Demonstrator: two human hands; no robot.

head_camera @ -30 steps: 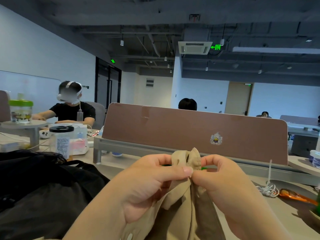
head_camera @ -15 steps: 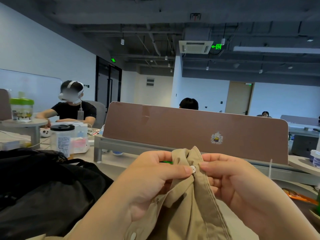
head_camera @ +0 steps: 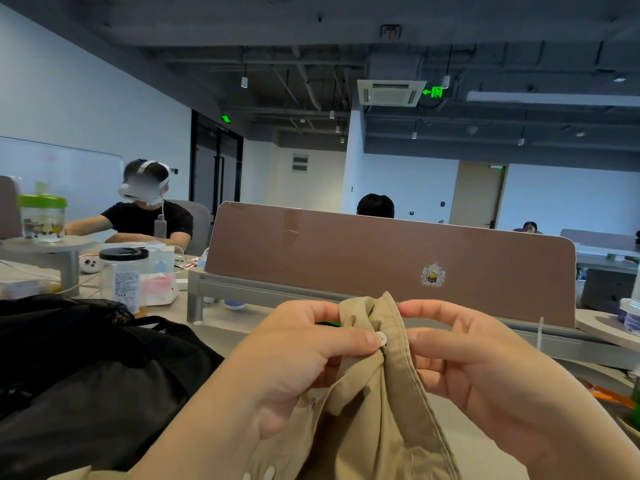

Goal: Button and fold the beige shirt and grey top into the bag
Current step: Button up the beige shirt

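I hold the beige shirt [head_camera: 377,410] up in front of me over the table. My left hand [head_camera: 294,362] pinches the placket, its thumb tip pressed against a small white button [head_camera: 381,338]. Opposite it, my right hand [head_camera: 478,368] grips the other placket edge, thumb and forefinger close to the button. More white buttons [head_camera: 266,473] show at the shirt's lower edge. A black bag [head_camera: 86,372] lies slumped on the table to my left. The grey top is not visible.
A brown desk divider [head_camera: 381,258] on a grey rail stands just behind my hands. A black-lidded jar [head_camera: 121,275], white boxes and a green-lidded jar [head_camera: 42,216] sit at the left. A person in a headset sits at the far left. An orange item [head_camera: 609,396] lies at the right.
My hands have drawn slightly apart and the white button, hidden a second ago, now shows at the placket. The right fingers have loosened and spread.
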